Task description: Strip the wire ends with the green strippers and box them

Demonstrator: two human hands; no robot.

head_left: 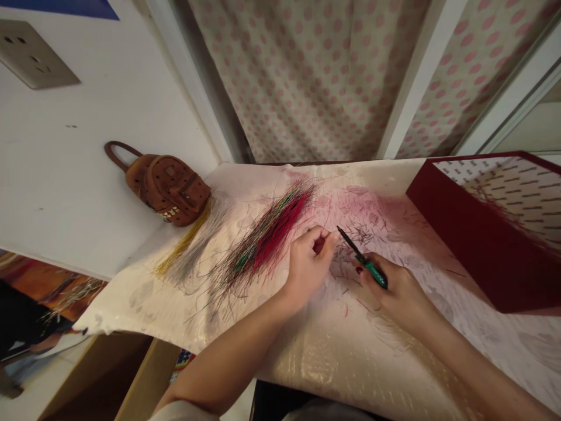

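Note:
My right hand (394, 286) is closed round a green-handled tool (374, 272) with a dark, narrow tip that points up and left. Just left of that tip is my left hand (310, 263), its thumb and forefinger pinched together; whatever they hold is too small to make out. Beside my left hand lies a long bundle of thin red, green and dark strands (276, 228) on the covered table. Short dark clippings (362, 233) are scattered behind and around the tool. Further left lie yellow strands (186, 242) and grey strands (197, 248).
A small brown backpack (173, 187) leans against the white wall at the left. On the right stands a dark red box (477, 240) with a patterned lining, strands inside it. A dotted curtain (315, 76) hangs behind the table (307, 356). Wooden shelving (100, 374) is below left.

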